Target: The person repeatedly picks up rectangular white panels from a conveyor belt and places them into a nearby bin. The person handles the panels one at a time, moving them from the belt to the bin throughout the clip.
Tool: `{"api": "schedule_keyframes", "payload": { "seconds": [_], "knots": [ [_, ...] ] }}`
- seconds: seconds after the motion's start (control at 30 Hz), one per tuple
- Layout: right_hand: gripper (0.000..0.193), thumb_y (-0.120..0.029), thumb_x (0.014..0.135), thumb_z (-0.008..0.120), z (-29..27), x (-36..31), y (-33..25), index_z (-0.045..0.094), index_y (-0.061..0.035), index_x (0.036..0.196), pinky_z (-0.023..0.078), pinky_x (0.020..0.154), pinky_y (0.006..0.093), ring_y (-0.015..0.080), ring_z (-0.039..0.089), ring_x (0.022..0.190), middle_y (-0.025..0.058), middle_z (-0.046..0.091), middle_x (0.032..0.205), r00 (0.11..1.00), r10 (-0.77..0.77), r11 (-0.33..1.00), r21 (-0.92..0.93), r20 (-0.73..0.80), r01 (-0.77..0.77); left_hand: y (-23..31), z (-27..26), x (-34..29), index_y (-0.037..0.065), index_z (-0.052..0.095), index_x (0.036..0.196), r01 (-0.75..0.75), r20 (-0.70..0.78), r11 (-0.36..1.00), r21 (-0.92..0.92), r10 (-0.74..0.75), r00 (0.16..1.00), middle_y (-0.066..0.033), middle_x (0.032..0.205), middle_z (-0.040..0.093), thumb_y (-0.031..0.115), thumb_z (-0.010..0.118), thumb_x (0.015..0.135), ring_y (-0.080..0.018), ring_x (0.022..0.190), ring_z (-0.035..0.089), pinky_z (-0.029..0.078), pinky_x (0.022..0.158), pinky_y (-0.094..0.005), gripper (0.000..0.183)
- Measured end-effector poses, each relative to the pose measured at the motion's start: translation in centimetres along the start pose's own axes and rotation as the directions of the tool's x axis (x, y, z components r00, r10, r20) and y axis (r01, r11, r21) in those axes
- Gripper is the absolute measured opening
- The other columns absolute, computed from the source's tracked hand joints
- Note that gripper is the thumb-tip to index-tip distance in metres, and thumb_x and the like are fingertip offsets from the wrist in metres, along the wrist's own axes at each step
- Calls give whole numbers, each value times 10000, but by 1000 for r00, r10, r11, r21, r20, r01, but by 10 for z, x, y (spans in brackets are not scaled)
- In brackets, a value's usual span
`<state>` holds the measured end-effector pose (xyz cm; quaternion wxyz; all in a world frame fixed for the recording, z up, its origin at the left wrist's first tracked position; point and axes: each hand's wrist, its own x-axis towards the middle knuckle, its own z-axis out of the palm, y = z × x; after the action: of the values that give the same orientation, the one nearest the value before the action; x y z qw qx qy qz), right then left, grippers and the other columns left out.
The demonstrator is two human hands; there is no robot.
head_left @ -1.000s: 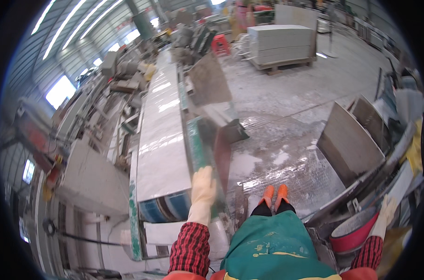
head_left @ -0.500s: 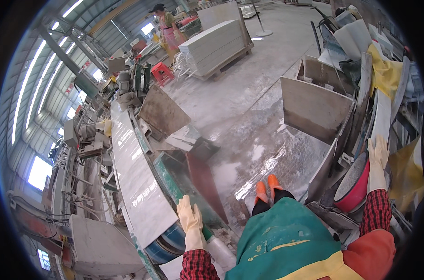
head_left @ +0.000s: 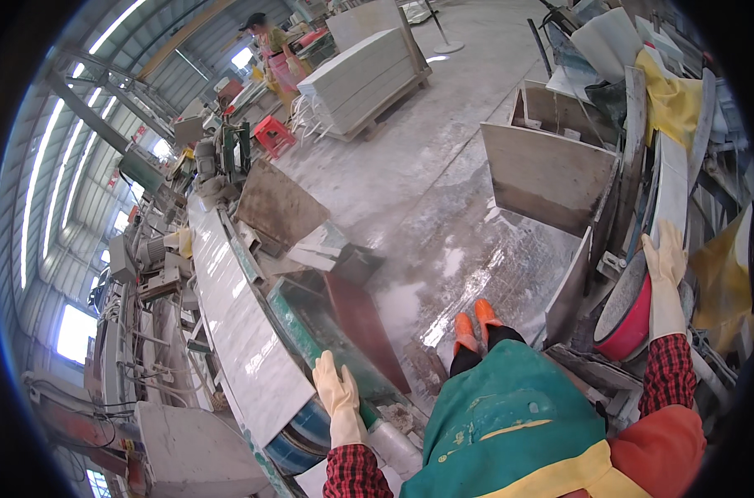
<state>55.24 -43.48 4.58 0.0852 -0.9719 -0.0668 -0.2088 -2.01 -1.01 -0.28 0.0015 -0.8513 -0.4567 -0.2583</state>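
My left hand [head_left: 338,398], in a cream rubber glove, is open with its fingers stretched out. It is at the green side rail [head_left: 298,328], beside the near end of a long, wet, pale stone slab [head_left: 242,328]. That slab lies along a belt, and a blue roller [head_left: 300,438] shows under its near end. On the right, my gloved right hand [head_left: 666,270] is also open, its fingers reaching the near end of a long pale strip [head_left: 671,178]. A round red-sided roller [head_left: 626,319] is close beside it. Whether the palm presses on the strip is hidden.
Upright stone boards [head_left: 551,178] stand on the right side of the wet floor [head_left: 443,241]. Leaning boards [head_left: 281,203] line the left machine. Farther off are a stack of pale slabs [head_left: 360,79], a red stool [head_left: 273,135] and another person [head_left: 275,54].
The whole view has shifted slightly, with the background moving left and up. Both hands stay open in nearly the same places beside the slab and the strip.
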Motion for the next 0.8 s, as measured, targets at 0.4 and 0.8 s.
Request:
{"api": "schedule_keyframes", "payload": {
  "seconds": [0.4, 0.8],
  "knots": [
    [560, -375, 852, 676, 1, -11, 0, 553, -162, 1356, 404, 1042, 526, 278, 466, 1322, 77, 532, 1397, 998, -50, 997, 53, -36, 52, 5, -3, 1, -7, 524, 1263, -40, -48, 999, 7, 40, 998, -234, 1162, 575, 33, 621, 828, -425, 1056, 510, 416, 949, -476, 447],
    [550, -361, 857, 671, -7, -27, -4, 560, -129, 1344, 390, 1054, 504, 302, 459, 1328, 104, 536, 1399, 993, -86, 995, 42, -79, 90, -8, 5, -4, -1, 525, 1296, -52, -63, 999, -5, 52, 997, -240, 1239, 583, 40, 624, 844, -440, 1121, 509, 398, 1005, -489, 464]
  ]
}}
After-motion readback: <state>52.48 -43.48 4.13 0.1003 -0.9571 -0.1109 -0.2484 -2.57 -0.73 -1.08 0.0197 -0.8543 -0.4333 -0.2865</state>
